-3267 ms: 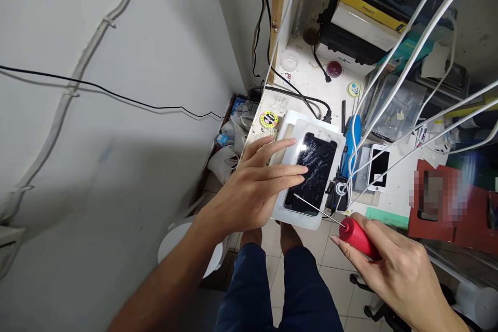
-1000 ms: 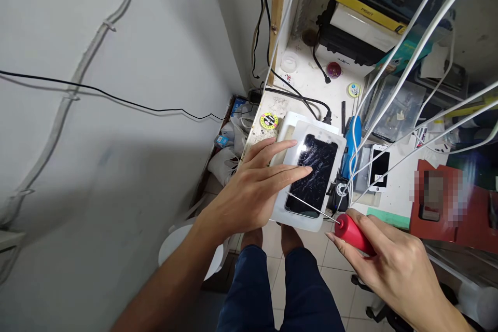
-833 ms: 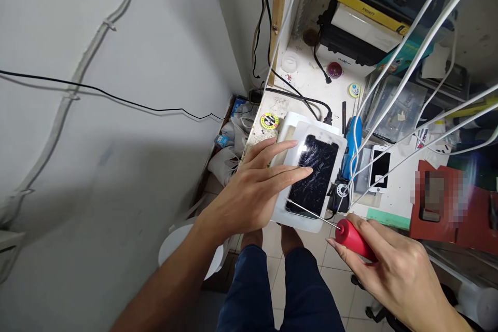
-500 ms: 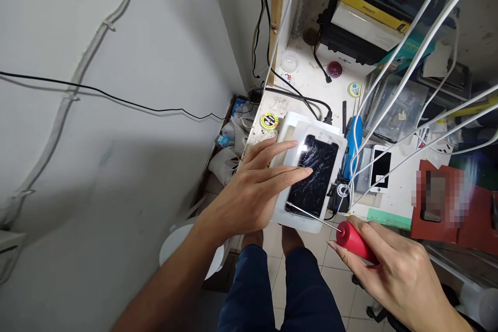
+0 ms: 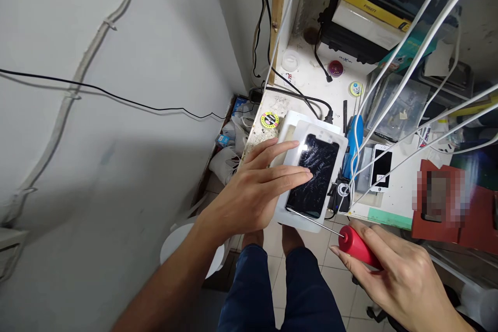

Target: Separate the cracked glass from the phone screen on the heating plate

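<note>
A black phone screen (image 5: 317, 187) with smears or scratches on its glass lies in a pale tray-like mould (image 5: 339, 153). My left hand (image 5: 260, 187) rests over its left side with fingers stretched out; one fingertip is on the glass and another on the mould's edge. My right hand (image 5: 392, 264) is wrapped round the red handle (image 5: 360, 246) of a tool with a thin metal shaft (image 5: 317, 224). The shaft's tip lies at the lower left edge of the screen. What kind of tip it has is too small to tell.
Right of the mould lie a blue tool (image 5: 353, 140), a black device (image 5: 341, 197) and a white phone (image 5: 380, 168). White cables (image 5: 400, 80) hang across the right side. A round yellow-rimmed tin (image 5: 270, 120) sits by the table's left edge. A white bin (image 5: 187, 249) stands below.
The red-handled tool and my right hand have shifted slightly down, and the shaft's tip sits a little lower along the screen's bottom edge. My left hand has hardly moved.
</note>
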The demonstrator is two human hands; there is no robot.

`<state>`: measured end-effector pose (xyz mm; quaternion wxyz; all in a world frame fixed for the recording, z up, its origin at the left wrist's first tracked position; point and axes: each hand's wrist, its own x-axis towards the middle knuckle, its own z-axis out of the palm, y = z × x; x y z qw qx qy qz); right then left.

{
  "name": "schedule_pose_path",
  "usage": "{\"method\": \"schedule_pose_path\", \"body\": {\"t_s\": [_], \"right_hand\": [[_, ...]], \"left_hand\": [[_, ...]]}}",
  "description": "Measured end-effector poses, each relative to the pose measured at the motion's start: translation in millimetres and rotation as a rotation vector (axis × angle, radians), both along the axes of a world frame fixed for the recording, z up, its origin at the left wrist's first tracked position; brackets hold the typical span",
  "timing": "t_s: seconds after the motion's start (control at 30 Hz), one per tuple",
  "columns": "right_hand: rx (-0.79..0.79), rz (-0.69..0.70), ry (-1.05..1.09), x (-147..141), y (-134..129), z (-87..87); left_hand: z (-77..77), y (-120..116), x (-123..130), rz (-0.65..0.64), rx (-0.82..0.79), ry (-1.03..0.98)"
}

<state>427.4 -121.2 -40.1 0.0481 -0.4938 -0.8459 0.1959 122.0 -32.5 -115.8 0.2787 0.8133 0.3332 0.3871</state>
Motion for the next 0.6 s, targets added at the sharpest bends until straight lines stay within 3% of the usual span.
{"method": "schedule_pose_path", "body": {"t_s": [0.6], "right_hand": [[0.02, 0.009, -0.016, 0.6, -1.9, 3.5]], "left_hand": [[-0.6, 0.9, -0.2, -0.003, 0.036, -0.002]]}}
